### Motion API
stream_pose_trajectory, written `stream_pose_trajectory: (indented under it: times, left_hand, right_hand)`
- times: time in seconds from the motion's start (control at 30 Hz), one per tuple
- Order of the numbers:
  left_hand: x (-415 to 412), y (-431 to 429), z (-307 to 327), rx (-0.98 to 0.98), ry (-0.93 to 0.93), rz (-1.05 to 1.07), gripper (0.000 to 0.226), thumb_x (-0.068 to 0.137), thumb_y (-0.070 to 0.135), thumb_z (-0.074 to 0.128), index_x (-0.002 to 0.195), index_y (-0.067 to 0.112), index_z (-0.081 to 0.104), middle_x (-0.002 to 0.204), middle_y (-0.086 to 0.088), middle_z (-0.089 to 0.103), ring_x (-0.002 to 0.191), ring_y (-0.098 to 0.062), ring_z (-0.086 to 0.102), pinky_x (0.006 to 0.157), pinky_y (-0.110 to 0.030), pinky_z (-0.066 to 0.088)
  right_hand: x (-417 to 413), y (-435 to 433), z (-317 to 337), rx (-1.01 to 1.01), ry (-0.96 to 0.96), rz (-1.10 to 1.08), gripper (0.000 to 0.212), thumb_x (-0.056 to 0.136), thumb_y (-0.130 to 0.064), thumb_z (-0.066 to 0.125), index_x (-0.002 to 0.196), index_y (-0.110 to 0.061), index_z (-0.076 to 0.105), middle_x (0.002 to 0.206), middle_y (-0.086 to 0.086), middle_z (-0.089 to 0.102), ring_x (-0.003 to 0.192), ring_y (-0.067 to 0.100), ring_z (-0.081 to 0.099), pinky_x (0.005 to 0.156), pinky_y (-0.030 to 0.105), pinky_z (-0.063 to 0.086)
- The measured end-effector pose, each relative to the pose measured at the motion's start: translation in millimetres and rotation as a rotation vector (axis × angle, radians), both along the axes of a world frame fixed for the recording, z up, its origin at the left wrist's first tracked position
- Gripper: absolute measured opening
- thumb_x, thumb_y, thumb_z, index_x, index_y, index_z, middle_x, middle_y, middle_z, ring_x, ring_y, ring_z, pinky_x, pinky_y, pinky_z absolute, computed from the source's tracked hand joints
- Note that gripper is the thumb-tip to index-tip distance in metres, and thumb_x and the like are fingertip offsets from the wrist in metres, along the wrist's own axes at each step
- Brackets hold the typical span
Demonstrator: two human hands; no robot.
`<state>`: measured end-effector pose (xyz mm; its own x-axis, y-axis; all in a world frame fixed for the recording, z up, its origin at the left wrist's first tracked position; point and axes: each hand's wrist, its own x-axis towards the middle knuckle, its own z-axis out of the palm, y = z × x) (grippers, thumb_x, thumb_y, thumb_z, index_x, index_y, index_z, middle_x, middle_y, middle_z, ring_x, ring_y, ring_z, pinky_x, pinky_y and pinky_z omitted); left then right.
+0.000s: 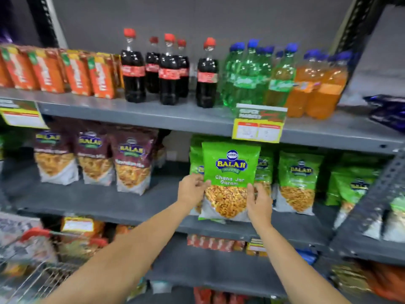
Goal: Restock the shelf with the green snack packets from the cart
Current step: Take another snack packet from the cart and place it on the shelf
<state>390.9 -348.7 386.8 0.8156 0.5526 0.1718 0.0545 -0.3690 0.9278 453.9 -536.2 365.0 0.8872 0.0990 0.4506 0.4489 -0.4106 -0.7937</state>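
Grey metal shelving fills your view, and nearest to you, low on the left, sits the wire cart, blurred; what remains in it cannot be made out. Your two forearms reach up and forward from there.

Your left hand pinches the left edge of a green snack packet about halfway up, and your right hand grips its lower right side, fingers wrapped onto the front. Both hands are closed on that one packet. You hold it by the sides, probably so the printed face stays toward the aisle and the soft bag stays upright instead of folding. Its bottom edge is level with the front lip of the middle shelf, so it looks as if it is being stood at the front of a row; whether it already bears on the shelf I cannot tell.

Just behind it stand more green packets, faces forward, running to the right, so this is the matching slot. To the left, past a bare gap, maroon packets stand in their own group, which suggests each product keeps its own section.

Farther up, a price tag hangs from the upper shelf edge directly above your packet. Beyond it stand cola bottles, green and orange soda bottles and orange cartons.
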Motion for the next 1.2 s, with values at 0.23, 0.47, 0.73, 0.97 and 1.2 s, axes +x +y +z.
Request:
stream_pose_trajectory:
  times: [0.23, 0.47, 0.73, 0.97, 1.2]
  left_hand:
    - [57, -48, -18, -0.041, 0.082, 0.004, 0.018, 0.084, 0.019, 0.068, 0.090, 0.003, 0.063, 0.089, -0.022, 0.070, 0.081, -0.034, 0.069, 0.077, -0.048, 0.057]
    - [77, -73, -51, -0.108, 0.136, 0.091, 0.017, 0.087, 0.011, 0.063, 0.102, 0.002, 0.064, 0.101, -0.014, 0.069, 0.091, -0.030, 0.069, 0.081, -0.046, 0.058]
    - [87, -91, -62, -0.083, 0.140, 0.181, 0.027, 0.090, 0.008, 0.060, 0.115, -0.002, 0.061, 0.110, -0.018, 0.068, 0.092, -0.030, 0.069, 0.085, -0.044, 0.057]
    - [59, -82, -33, 0.191, 0.259, 0.240, 0.020, 0.082, 0.040, 0.063, 0.097, 0.026, 0.066, 0.084, 0.008, 0.073, 0.083, -0.015, 0.067, 0.065, -0.022, 0.046]
    - [-21, -8, -10, 0.541, 0.209, 0.398, 0.027, 0.079, 0.042, 0.058, 0.103, 0.031, 0.061, 0.105, 0.009, 0.066, 0.105, -0.019, 0.059, 0.079, -0.034, 0.051]
  right_hand:
    - [37, -42, -15, -0.031, 0.088, -0.082, 0.034, 0.098, -0.031, 0.041, 0.109, -0.003, 0.057, 0.069, 0.006, 0.057, 0.063, 0.026, 0.056, 0.062, 0.038, 0.046]
    - [72, -50, -53, -0.088, 0.084, -0.110, 0.030, 0.097, -0.026, 0.044, 0.107, -0.003, 0.059, 0.055, 0.003, 0.049, 0.045, 0.018, 0.043, 0.045, 0.025, 0.029]
    - [91, -49, -74, -0.061, 0.098, -0.122, 0.022, 0.096, -0.016, 0.047, 0.092, 0.003, 0.057, 0.071, 0.026, 0.063, 0.064, 0.041, 0.060, 0.058, 0.031, 0.036]
    - [92, -41, -59, -0.135, 0.014, -0.131, 0.047, 0.096, -0.037, 0.042, 0.130, -0.005, 0.040, 0.128, 0.018, 0.053, 0.119, 0.034, 0.050, 0.096, 0.046, 0.044]
    - [57, 35, 0, -0.418, -0.464, 0.059, 0.056, 0.091, -0.045, 0.033, 0.137, -0.013, 0.038, 0.145, 0.012, 0.042, 0.132, 0.028, 0.036, 0.112, 0.049, 0.023]
